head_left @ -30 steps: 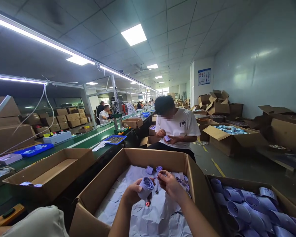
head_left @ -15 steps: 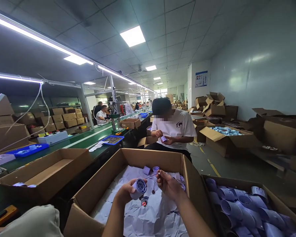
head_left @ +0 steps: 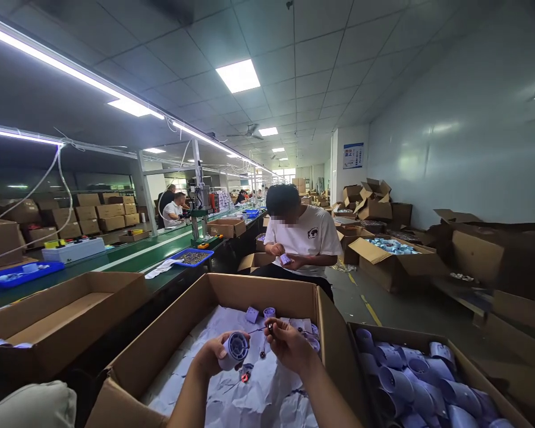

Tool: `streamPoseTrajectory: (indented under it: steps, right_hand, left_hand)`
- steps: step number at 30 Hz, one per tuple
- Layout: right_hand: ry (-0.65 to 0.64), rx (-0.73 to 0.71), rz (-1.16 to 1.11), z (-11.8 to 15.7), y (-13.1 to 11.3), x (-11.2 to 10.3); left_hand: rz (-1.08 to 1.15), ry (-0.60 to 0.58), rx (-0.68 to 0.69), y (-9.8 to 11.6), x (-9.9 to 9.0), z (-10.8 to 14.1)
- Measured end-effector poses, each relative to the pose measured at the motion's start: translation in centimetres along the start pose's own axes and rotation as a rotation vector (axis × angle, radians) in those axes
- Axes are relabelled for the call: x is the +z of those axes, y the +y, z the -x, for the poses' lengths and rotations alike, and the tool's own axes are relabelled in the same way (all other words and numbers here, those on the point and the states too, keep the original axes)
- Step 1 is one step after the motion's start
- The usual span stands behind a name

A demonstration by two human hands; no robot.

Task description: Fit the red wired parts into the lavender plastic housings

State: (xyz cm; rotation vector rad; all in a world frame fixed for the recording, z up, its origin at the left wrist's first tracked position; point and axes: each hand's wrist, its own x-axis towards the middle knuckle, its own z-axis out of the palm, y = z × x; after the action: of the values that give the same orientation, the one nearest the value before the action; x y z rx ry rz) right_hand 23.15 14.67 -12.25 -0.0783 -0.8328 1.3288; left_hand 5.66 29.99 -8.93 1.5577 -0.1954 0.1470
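Observation:
My left hand [head_left: 210,355] is wrapped around a white cylindrical plastic housing [head_left: 234,351], its ribbed, spoked end turned toward me. With thumb and fingertips, my right hand [head_left: 289,346] pinches a small dark part with a thin wire [head_left: 270,327]; the wire runs left toward the housing. Whether it joins the housing I cannot tell. Below the hands, a small red-and-dark part [head_left: 245,377] lies on crumpled white paper [head_left: 267,395] inside a cardboard box [head_left: 263,286]. Another small dark part [head_left: 263,355] rests between the hands. Two white plastic pieces [head_left: 252,315] sit farther back on the paper.
At right stands a carton of white cylinders [head_left: 396,380]. An open carton [head_left: 71,303] is at left, beside a green conveyor line [head_left: 160,249] with a blue tray of small parts [head_left: 194,257]. A co-worker [head_left: 303,238] sits opposite, holding a small piece.
The view has shifted, so the scene sits further left and slightly lower. Both hands keep their holds, and the right hand stays close to the housing.

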Motion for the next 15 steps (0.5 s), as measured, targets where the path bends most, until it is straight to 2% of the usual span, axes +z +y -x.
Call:
streamPoseTrajectory:
  steps: [3, 5, 7, 9, 11, 12, 13, 15]
  right_hand:
    - [-0.005, 0.014, -0.004, -0.1, 0.0, 0.2]
    - [0.015, -0.01, -0.027, -0.1, -0.1, 0.3]
    - [0.076, -0.104, -0.087, -0.2, -0.3, 0.3]
    - [0.17, -0.188, -0.162, -0.3, -0.5, 0.2]
    - [0.222, -0.205, -0.225, -0.3, -0.8, -0.1]
    - [0.226, -0.195, -0.247, -0.2, -1.0, -0.3]
    - [0.216, -0.177, -0.257, -0.2, -1.1, -0.4]
    - [0.175, -0.155, -0.234, -0.1, -1.1, -0.5]
  left_hand:
    - [-0.021, -0.005, -0.012, 0.0, -0.1, 0.2]
    - [-0.042, 0.093, 0.024, 0.1, 0.2, 0.1]
    - [-0.072, 0.305, 0.095, 0.1, 0.8, -0.1]
    - [-0.153, 0.616, 0.148, 0.1, 1.4, -0.7]
    - [-0.342, 0.946, 0.148, 0.0, 1.7, -1.5]
    - [-0.481, 1.068, 0.147, -0.1, 1.7, -1.9]
    - [-0.629, 1.14, 0.148, -0.2, 1.7, -2.2]
    - [-0.892, 1.145, 0.174, -0.5, 1.5, -2.5]
